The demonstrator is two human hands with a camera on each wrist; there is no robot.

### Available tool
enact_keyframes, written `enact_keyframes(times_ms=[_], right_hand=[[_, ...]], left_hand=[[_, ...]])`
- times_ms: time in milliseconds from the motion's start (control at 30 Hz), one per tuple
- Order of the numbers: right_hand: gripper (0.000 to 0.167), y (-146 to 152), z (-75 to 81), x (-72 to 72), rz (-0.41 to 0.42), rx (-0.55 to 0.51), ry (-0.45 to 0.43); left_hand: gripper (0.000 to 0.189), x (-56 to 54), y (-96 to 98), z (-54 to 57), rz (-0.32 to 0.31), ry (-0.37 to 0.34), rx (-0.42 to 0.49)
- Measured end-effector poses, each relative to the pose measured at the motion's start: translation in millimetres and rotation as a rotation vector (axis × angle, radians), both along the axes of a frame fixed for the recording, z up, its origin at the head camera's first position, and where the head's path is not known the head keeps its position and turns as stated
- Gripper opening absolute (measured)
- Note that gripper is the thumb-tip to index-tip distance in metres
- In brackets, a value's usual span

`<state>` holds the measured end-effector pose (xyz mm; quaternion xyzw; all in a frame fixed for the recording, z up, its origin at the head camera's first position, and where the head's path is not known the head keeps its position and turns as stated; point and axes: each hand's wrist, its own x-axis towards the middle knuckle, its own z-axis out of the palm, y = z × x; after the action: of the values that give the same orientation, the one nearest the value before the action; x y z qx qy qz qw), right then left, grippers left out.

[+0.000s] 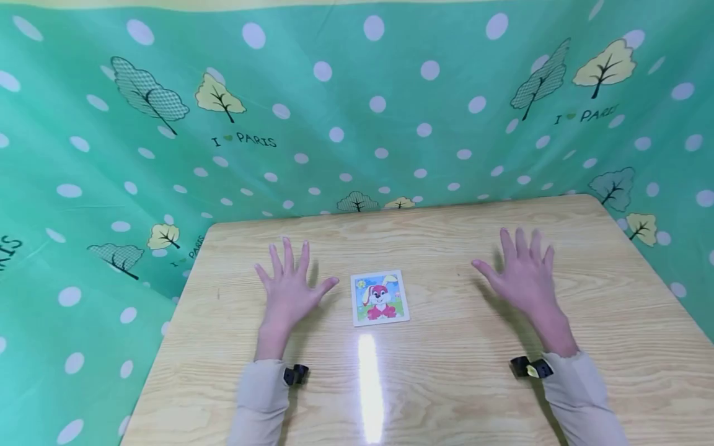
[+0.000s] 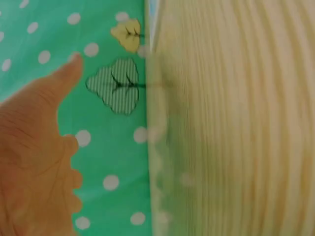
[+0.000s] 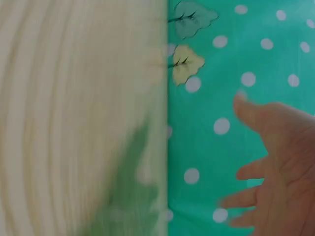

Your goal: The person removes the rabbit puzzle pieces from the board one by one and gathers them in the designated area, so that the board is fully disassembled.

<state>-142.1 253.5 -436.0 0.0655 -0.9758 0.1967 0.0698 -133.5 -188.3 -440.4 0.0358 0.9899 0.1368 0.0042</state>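
A small square picture puzzle (image 1: 380, 298) with a cartoon rabbit in a white frame lies flat on the wooden table (image 1: 435, 384). To its left, my left hand (image 1: 287, 291) is spread with straight fingers and holds nothing; its thumb points toward the puzzle without touching it. Farther off on the right, my right hand (image 1: 524, 279) is likewise spread and holds nothing. Both hands appear raised over the tabletop, with shadows beside them. The left wrist view shows the left thumb and palm (image 2: 29, 142); the right wrist view shows the right palm and fingers (image 3: 280, 172).
Behind the table and along its sides hangs a green polka-dot cloth (image 1: 357, 124) with printed trees. A bright strip of reflected light (image 1: 370, 387) lies on the wood in front of the puzzle. Small black devices (image 1: 295, 375) sit at both wrists, by the sleeve cuffs.
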Motion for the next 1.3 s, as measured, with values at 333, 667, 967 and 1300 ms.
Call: enact_keyframes(times_ms=[333, 667, 967, 1300], right_hand=[[0.056, -34, 10.3, -4.9, 0.132, -0.211, -0.056], [0.034, -91, 6.3, -31.7, 0.323, -0.208, -0.043], [0.029, -141, -2.7, -40.3, 0.477, -0.234, -0.147], [0.021, -178, -15.7, -53.8, 0.647, -0.188, -0.253]], left_hand=[[0.073, 21.9, 46.1, 16.1, -0.182, -0.149, 0.034], [0.066, 63.3, 123.4, 12.7, -0.418, -0.198, -0.060], [0.073, 71.9, 132.4, 1.2, -0.412, -0.175, -0.238], [0.075, 70.8, 131.5, -0.5, -0.431, -0.173, -0.276]])
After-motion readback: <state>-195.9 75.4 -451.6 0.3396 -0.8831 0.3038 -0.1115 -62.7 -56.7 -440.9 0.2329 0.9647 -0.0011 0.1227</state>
